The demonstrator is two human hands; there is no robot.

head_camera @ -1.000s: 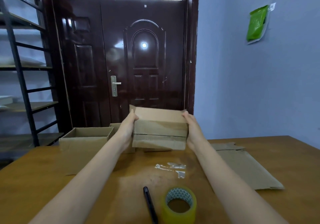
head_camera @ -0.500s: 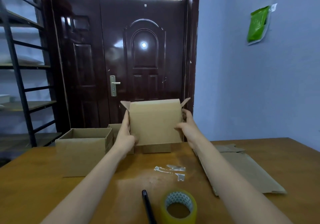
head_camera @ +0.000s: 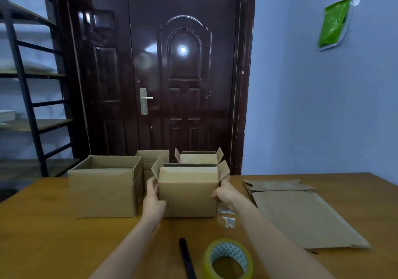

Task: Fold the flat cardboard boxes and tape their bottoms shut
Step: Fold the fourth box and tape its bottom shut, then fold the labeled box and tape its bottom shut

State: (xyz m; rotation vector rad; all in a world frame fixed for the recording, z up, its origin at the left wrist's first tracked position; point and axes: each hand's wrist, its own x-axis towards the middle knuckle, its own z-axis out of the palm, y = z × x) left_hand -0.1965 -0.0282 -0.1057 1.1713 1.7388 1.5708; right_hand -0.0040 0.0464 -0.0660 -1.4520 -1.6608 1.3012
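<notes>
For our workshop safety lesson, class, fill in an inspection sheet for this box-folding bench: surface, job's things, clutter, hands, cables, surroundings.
Surface: wooden table, glossy, with glare.
Job's things: small open box standing upright, flaps up; large open box to its left; two more open boxes behind; flat cardboard on the right; tape roll at the near edge.
Clutter: clear tape scraps stuck to the table; black pen beside the roll.
Hands: left hand and right hand hold the small box by its sides.
Cables: nothing seen.
Surroundings: dark door, metal shelving on the left, green packet on the blue wall.
</notes>
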